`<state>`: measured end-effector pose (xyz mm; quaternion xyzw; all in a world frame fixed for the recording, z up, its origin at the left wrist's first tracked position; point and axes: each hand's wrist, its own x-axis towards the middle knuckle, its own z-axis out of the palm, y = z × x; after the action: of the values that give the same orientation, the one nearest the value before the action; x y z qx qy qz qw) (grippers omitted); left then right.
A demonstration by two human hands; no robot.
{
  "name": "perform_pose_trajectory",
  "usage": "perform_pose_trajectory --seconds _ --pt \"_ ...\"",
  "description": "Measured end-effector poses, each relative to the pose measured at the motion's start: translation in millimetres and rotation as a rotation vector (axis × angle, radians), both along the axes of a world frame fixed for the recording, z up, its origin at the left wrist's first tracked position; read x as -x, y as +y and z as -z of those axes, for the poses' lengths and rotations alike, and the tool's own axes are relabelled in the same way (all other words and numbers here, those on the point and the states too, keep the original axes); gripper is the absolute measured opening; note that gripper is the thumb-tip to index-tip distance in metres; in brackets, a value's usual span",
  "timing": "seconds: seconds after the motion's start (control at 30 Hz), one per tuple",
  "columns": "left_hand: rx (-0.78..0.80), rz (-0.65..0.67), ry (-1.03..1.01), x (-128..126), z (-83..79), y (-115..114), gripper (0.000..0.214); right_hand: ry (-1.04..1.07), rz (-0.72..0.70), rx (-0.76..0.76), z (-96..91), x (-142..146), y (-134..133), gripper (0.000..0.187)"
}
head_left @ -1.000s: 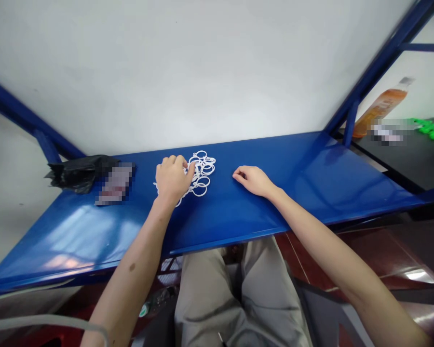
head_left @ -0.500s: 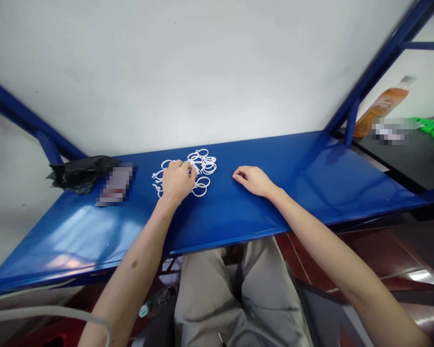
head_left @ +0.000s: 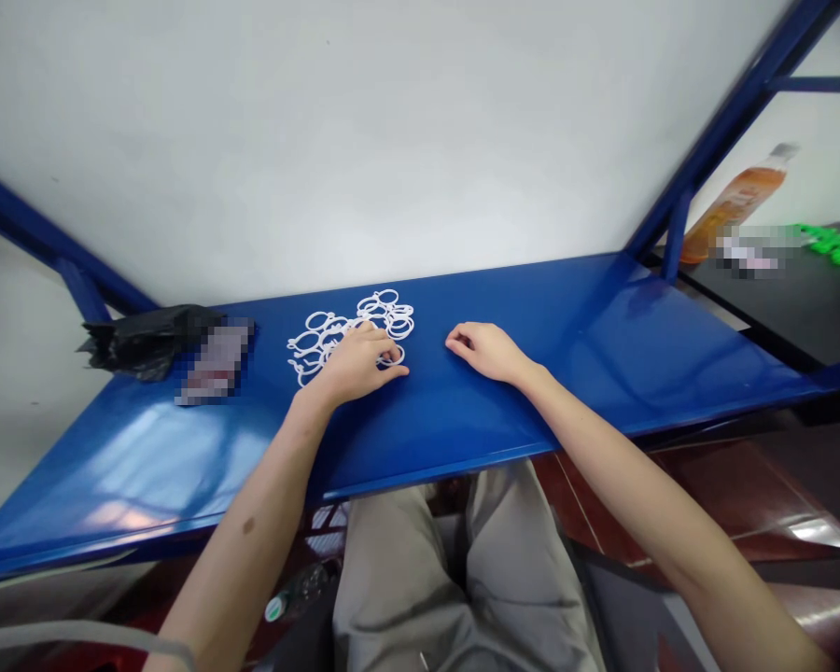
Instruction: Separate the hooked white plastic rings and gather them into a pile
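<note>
Several white rings with small eyelets, like curtain rings (head_left: 400,326), lie in a loose pile on the blue table (head_left: 420,420). My left hand (head_left: 359,362) rests over the near right side of the pile and covers part of it. Its thumb stands apart from the curled fingers, beside a ring at the pile's right edge; I see no ring lifted. My right hand (head_left: 488,350) rests on the table to the right of the pile. Its fingers are curled in toward the thumb, and nothing shows in them.
A black plastic bag (head_left: 136,341) and a blurred-out flat item (head_left: 217,362) lie at the table's left. A white wall (head_left: 392,140) rises behind. On a dark surface at right are an orange drink bottle (head_left: 735,205) and a green chain-like thing (head_left: 834,246).
My left hand has shifted slightly right and nearer, over the rings there, and its thumb has spread away from the fingers. My right hand stays in place.
</note>
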<state>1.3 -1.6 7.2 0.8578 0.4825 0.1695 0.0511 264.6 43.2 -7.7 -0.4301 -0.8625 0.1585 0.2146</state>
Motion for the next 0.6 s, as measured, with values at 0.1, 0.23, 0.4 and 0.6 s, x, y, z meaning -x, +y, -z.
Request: perform_pose_trajectory --seconds 0.1,0.23,0.4,0.6 --pt "0.017 0.050 -0.017 -9.5 -0.1 -3.9 0.018 -0.002 -0.002 -0.007 1.1 0.1 0.5 0.019" --pt "-0.002 0.136 -0.071 -22.5 -2.1 -11.3 0.015 0.005 -0.001 -0.010 1.4 0.2 0.4 0.019" --pt "-0.070 0.080 -0.084 -19.0 -2.0 -11.4 0.032 0.007 -0.003 -0.005 0.5 -0.2 0.0 0.020" --pt "-0.031 -0.049 -0.015 -9.9 1.8 -6.0 0.028 0.000 -0.004 -0.027 1.5 8.3 -9.1 0.025"
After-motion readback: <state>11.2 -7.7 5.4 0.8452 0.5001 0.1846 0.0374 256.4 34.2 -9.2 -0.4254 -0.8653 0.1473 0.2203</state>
